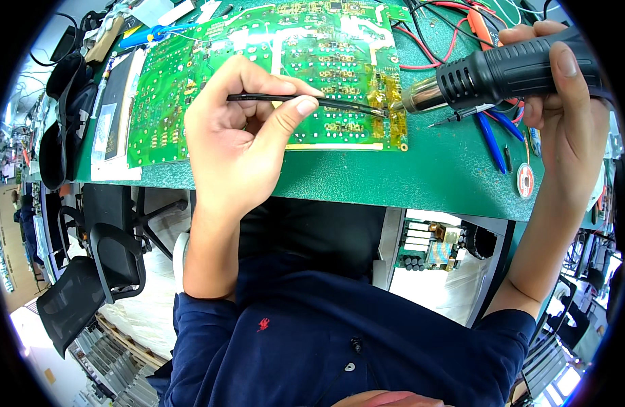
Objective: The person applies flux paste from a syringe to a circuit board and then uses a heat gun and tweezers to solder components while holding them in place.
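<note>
A large green circuit board [292, 129] lies on the green bench mat. Amber heat-resistant tape [396, 112] covers part of its right edge. My left hand [241, 129] is closed on black tweezers [278, 98], whose tips reach a small part beside the tape; whether they grip it I cannot tell. My right hand [570, 108] is wrapped round a black hot air gun [509, 71]. The gun's metal nozzle [424, 95] points left at the taped area, close to the tweezer tips.
Blue-handled pliers [490, 141] and a solder wick spool [525, 180] lie right of the board. Red and black cables [434, 51] run behind the gun. A dark flat panel [121, 108] lies at the left. Another circuit board [431, 245] sits below the bench edge; office chairs [109, 258] stand left.
</note>
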The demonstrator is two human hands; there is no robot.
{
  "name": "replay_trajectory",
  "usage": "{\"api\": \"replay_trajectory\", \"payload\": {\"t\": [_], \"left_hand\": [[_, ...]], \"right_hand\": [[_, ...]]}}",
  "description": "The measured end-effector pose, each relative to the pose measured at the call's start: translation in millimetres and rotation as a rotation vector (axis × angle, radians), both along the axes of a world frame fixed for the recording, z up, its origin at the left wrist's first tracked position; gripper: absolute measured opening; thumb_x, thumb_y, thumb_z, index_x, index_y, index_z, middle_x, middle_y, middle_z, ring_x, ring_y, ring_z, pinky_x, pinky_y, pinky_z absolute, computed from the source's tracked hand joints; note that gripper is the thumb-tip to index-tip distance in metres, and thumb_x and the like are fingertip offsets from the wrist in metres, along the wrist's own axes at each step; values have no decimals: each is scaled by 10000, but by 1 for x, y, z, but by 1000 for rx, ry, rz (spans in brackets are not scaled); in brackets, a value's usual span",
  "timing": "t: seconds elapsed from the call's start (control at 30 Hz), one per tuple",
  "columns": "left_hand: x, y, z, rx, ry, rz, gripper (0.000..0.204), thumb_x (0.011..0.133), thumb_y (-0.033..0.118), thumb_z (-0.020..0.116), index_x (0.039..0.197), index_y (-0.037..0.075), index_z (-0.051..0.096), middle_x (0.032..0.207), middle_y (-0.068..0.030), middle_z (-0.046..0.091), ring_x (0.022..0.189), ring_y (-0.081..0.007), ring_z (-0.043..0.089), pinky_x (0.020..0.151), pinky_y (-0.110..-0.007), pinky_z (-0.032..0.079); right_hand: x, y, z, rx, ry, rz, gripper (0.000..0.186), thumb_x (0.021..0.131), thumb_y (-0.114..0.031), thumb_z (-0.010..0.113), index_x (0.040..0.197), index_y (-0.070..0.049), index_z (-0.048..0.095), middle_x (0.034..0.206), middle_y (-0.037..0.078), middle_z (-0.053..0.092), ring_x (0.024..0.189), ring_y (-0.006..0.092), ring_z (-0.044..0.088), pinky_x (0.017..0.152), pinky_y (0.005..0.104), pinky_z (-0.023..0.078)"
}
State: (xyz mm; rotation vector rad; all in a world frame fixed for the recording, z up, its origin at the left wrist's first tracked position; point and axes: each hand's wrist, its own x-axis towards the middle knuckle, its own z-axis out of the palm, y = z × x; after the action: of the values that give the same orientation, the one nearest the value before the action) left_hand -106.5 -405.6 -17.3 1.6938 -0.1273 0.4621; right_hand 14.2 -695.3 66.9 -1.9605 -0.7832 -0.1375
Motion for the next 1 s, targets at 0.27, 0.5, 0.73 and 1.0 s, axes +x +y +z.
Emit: {"api": "replay_trajectory", "payload": {"t": [0.27,0.5,0.73,1.0], "left_hand": [[-2,0,0,-29,2,-22,197,857,-91,660,924,22,513,953,-187,698,854,-135,667,725,-218,516],[-5,1,1,14,41,10,207,848,-105,662,939,14,519,968,-206,693,886,-171,682,736,-222,525],[-10,2,0,-31,-74,59,212,817,-87,707,927,6,552,950,-179,709,676,-49,532,573,-172,396],[-18,5,-5,-18,-92,110,205,850,-85,677,973,2,539,991,-222,695,901,-189,690,785,-243,534]], "right_hand": [[-3,4,-1,39,58,15,401,1015,-314,474,1208,36,515,1088,175,673,546,25,498,521,152,453],[-5,4,-1,9,19,3,403,1021,-315,463,1216,34,509,1093,178,669,543,27,483,511,155,430],[-6,0,-1,-16,15,-1,423,1032,-328,428,1225,41,501,1113,181,661,551,34,473,508,159,417],[-3,-3,1,-122,-48,10,449,1048,-315,372,1265,59,490,1137,158,656,568,24,464,539,149,423]]}}
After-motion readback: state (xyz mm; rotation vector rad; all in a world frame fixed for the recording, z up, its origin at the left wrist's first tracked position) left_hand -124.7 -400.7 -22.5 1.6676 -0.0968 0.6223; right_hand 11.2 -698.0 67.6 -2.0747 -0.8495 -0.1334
